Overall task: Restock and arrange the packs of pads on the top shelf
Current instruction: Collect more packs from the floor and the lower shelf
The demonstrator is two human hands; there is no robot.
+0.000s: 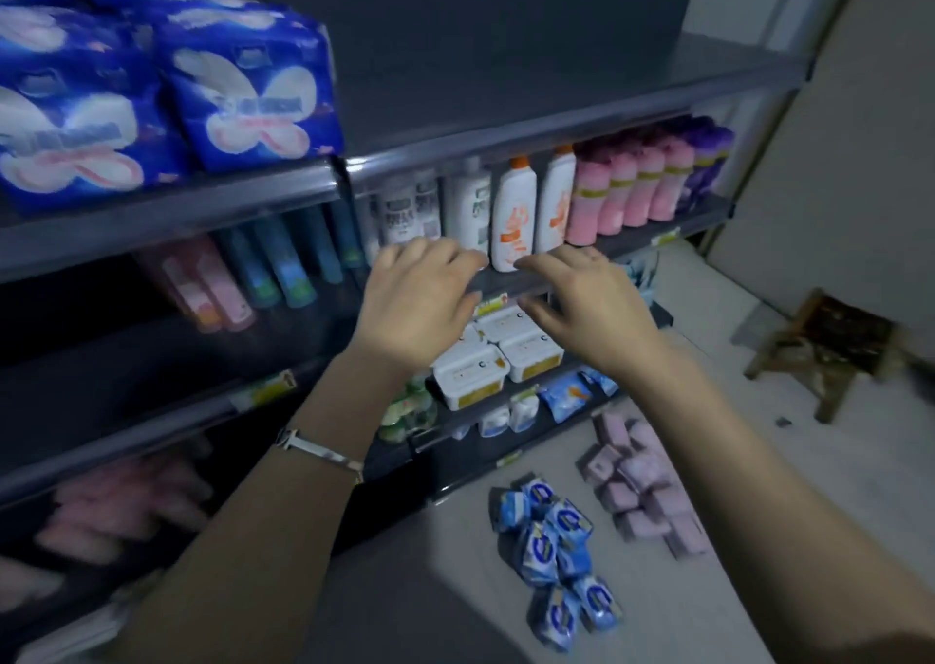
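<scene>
Forearms, two, bare, reaching up from the lower edge of the head view; metal bracelet on the left wrist.

Left hand: fingers apart and loosely bent, holding nothing, raised in front of the second shelf's edge.

Right hand: same posture, empty, just beside the left and apart from it.

Packs of pads: blue wrappers with a white-and-pink wing motif, stacked at the left end of the top shelf, front packs at its lip. I cannot read their lettering; it is blurred.

White bottles: second shelf, orange caps and orange print, text illegible to me.

Pink bottles: a row just right of the white ones, yellow band labels, then purple bottles at the far end.

Teal tubes: left bay, leaning in a row.

White tubs: third shelf, below the hands, yellow-edged labels too small for me to read.

Small blue packs: heaped on the floor, each with a white mark I cannot make out.

Mauve packs: a second heap, just right of the blue.

Wooden stool: by the wall, well apart.
</scene>
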